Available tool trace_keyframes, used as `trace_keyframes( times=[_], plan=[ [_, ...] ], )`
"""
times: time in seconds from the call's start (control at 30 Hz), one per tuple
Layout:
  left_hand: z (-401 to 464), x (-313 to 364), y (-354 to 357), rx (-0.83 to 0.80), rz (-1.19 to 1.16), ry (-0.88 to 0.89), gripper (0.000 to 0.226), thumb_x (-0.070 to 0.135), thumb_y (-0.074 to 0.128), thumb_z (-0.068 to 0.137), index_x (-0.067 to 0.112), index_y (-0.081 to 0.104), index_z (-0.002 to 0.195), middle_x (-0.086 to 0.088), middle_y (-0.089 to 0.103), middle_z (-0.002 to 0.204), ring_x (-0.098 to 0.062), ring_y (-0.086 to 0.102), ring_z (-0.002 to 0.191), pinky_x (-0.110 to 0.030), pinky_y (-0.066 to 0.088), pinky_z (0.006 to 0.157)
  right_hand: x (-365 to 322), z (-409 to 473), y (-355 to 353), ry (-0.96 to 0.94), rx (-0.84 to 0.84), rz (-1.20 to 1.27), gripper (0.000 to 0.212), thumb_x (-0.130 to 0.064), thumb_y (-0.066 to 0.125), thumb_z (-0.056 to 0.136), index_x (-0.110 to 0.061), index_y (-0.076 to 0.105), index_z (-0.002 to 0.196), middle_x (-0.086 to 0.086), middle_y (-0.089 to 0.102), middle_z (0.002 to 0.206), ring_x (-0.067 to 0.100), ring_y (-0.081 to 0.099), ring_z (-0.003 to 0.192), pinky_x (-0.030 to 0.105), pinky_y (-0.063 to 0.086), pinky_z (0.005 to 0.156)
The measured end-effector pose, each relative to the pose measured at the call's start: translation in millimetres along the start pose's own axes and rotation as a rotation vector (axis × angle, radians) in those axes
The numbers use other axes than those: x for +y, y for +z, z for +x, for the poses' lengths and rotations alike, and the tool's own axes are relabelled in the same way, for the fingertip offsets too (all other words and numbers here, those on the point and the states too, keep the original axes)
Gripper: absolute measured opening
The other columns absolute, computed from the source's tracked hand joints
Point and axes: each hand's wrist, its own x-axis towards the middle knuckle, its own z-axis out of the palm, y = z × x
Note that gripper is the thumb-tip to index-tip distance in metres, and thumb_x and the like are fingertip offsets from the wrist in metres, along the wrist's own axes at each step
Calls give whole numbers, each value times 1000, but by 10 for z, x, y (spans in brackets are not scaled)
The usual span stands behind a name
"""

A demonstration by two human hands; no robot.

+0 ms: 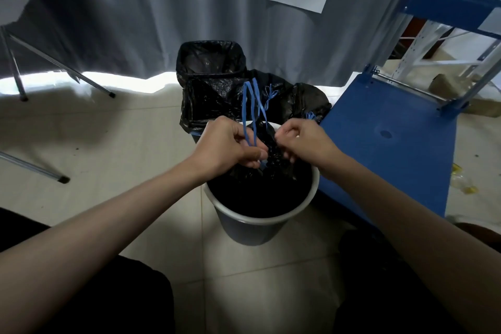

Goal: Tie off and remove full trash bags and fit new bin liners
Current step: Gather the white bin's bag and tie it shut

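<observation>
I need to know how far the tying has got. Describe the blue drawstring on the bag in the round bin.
The blue drawstring is a thin, flat plastic-looking ribbon. Its loops rise above the gathered neck of the black trash bag, which sits in the round bin. The left hand grips the strands; the right hand pinches at the bag's neck. Whether a knot has formed cannot be told.

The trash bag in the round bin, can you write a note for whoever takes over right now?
Left hand: grips the blue drawstring loops of the black trash bag.
Right hand: pinches the bag's gathered neck.
The bag sits inside the round grey bin.
Behind it stands a square bin, already lined in black, with a tied black bag beside it.
Done: bag mouth gathered.
Left: finish the knot, lift the bag out, fit a new liner.
</observation>
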Motion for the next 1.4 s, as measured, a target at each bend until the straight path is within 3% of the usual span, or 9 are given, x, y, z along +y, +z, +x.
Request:
trace_keyframes(
  times=[0.2,0.33,0.5,0.67,0.83,1.0,1.1,1.23,1.4],
  plan=[
    [-46,14,-30,-13,24,-4,12,0,79,76,-3,75,86,-15,75,76,-34,73,72,-34,62,72,-30,342,102,81,39,235,40,-42,77,80,-20,69,113,-6,68,90,6,62,79,21,46,71],
    [-44,4,-41,-8,36,-8,11,1,80,76,-1,76,86,-15,75,75,-31,74,68,-33,62,70,-114,496,246,18,63,242,39,-47,74,81,-17,75,105,-1,72,109,12,65,105,27,50,92],
    [-9,-10,-50,-9,15,-16,12,0,79,76,-3,75,86,-17,74,75,-32,73,69,-26,60,65,-152,590,335,15,44,235,16,-31,74,85,-17,79,91,-4,74,102,7,65,99,22,48,88],
    [83,-91,-56,78,19,-16,6,-1,76,79,-3,73,84,-9,71,64,-23,70,60,-23,57,59,-239,570,249,-48,166,293,18,-23,67,91,-21,79,78,-10,61,63,7,50,60,21,42,55],
    [242,-220,-74,223,-23,-40,4,0,76,81,3,73,83,-18,65,64,-23,68,56,-24,57,57,-306,442,44,-155,146,274,20,-26,64,94,-23,80,82,12,71,83,14,50,66,27,46,64],
    [367,-247,-35,300,-42,-48,5,0,78,79,3,74,81,-21,66,66,-18,67,53,-22,56,59,-358,246,-82,-190,111,275,20,-23,63,94,-23,79,83,-13,73,86,0,60,84,22,47,84],
    [435,-224,-43,294,-44,-51,9,0,79,77,7,73,75,-15,70,66,-21,69,55,-27,58,62,-354,170,-156,-215,52,452,22,-15,57,98,-12,75,86,4,74,89,14,68,92,30,52,96],
    [487,-200,-130,265,-51,-39,10,3,81,75,7,74,78,-10,70,60,-25,70,57,-33,59,68,-300,141,-211,-161,-17,596,21,-11,51,101,-3,69,92,7,61,72,18,64,68,35,57,83],
    [434,-13,-204,183,-35,37,10,2,82,73,8,73,76,-19,73,75,-28,70,60,-29,59,63,-149,169,-157,-89,-92,397,23,0,49,98,2,72,94,6,53,64,10,42,49,23,46,54]
  ],
)
